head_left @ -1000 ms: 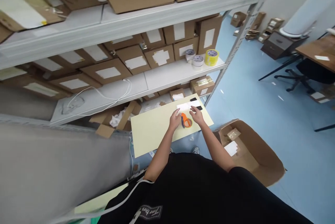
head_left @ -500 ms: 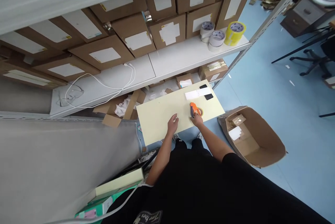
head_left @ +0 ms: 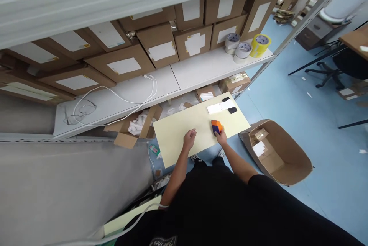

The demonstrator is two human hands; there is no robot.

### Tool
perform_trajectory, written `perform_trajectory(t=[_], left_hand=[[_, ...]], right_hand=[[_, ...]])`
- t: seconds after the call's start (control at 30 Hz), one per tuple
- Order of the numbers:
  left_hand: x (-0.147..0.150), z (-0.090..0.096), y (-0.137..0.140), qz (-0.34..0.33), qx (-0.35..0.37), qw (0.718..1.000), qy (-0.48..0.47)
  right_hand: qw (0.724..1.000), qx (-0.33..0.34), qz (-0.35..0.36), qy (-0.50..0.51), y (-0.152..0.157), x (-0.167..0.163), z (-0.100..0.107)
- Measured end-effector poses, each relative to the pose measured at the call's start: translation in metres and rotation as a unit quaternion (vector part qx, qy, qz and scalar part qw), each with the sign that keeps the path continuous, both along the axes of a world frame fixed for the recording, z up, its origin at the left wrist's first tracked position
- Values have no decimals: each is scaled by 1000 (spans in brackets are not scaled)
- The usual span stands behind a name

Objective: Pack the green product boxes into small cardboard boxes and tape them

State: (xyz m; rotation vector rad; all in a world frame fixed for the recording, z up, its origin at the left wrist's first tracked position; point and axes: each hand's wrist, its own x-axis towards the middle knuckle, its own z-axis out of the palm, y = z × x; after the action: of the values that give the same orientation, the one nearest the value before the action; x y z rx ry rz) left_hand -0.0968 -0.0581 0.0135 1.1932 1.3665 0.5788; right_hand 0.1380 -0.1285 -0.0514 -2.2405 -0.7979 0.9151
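My right hand is closed around an orange and dark-blue tape dispenser, held over the right part of a pale yellow board. To its left, my left hand is above the same board with loosely bent fingers apart and nothing between them. Farther back on the board is a white paper strip, lying across a black phone-like object that it partly covers.
Behind the board stands a grey shelf with labelled cartons, tape rolls, glasses and a white cable. A large open carton sits on the floor at right. An opened box lies under the shelf.
My right hand has turned the tape dispenser, so the tape roll's ring no longer shows. My left hand stays over the board. The camera view has shifted slightly.
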Motion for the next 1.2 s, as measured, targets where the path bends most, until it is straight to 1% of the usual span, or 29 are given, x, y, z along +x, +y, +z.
perform_trajectory(t=[0.1, 0.17, 0.23, 0.3, 0.37, 0.43, 0.57, 0.67, 0.73, 0.8, 0.93, 1.0, 1.03, 1.1, 1.2], left_hand=[[-11, 7, 12, 4, 8, 1000, -30], [-16, 15, 22, 7, 19, 999, -49], [-21, 25, 31, 10, 30, 998, -59], [-23, 35, 39, 14, 40, 997, -64], [-23, 45, 46, 19, 49, 996, -69], [-21, 55, 51, 20, 56, 995, -78], [-13, 83, 60, 30, 85, 991, -103], [-8, 114, 68, 39, 129, 984, -120], [-5, 141, 73, 32, 161, 979, -122], [-1, 172, 78, 18, 194, 975, -112], [14, 242, 84, -17, 270, 960, -74], [23, 273, 83, -48, 313, 947, -51], [27, 287, 83, -74, 336, 938, -38], [35, 307, 80, -122, 381, 916, -12], [46, 324, 73, -176, 432, 884, 23]], right_hand=[[993, 82, -46, 72, 7, -8, 26], [977, 163, -63, 123, 19, -10, 51], [959, 235, -50, 151, 33, -9, 81], [945, 280, -27, 168, 46, -9, 110], [937, 296, -3, 188, 56, -10, 135], [929, 303, 20, 211, 65, -13, 152], [922, 299, 79, 232, 77, -17, 171], [917, 300, 121, 233, 83, -14, 184], [913, 307, 146, 227, 86, -10, 196], [907, 318, 180, 207, 90, -4, 211], [888, 354, 260, 138, 98, 13, 243], [878, 372, 283, 103, 104, 24, 257], [872, 382, 292, 85, 107, 29, 262], [858, 407, 308, 56, 114, 40, 270], [825, 455, 334, 24, 126, 56, 278]])
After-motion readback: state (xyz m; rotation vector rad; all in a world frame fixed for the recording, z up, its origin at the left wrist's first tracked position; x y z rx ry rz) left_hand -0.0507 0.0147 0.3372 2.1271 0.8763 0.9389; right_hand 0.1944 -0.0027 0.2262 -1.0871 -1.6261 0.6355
